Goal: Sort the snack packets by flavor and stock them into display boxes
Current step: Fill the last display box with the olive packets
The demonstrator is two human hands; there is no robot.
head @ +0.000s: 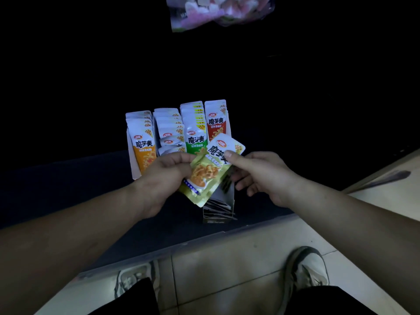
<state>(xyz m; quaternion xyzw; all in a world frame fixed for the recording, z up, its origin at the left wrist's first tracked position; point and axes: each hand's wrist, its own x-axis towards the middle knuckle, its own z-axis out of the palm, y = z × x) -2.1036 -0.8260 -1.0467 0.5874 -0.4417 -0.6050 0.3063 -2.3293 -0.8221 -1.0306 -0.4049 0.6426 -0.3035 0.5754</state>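
Both hands are clamped on one pale-green snack packet [209, 171], held tilted just in front of the display box [133, 162], at about the centre of the view. The left hand [163, 176] pinches its lower left edge, and the right hand [261, 176] presses a thumb on its white top corner with fingers curled beneath. The packet is a flat, glossy foil pouch with crimped seams, slick enough that it could slip from a light pinch and fall onto the dark tabletop [68, 189]. The likelier mistake is one of flavour. In this dim light its yellowish green is close to the brighter green row [195, 137] at 12 o'clock, between the red row [216, 123] and a row whose colour is hidden [169, 133]. The orange row [145, 151] stands at 10 o'clock. These pouches stand upright and tightly overlapped in thin card walls, so a careless push could tip a row forward. A smaller card box [221, 205] at 6 o'clock holds dark packets. A soft, crinkled pink bag [218, 12] lies far off at 12 o'clock.
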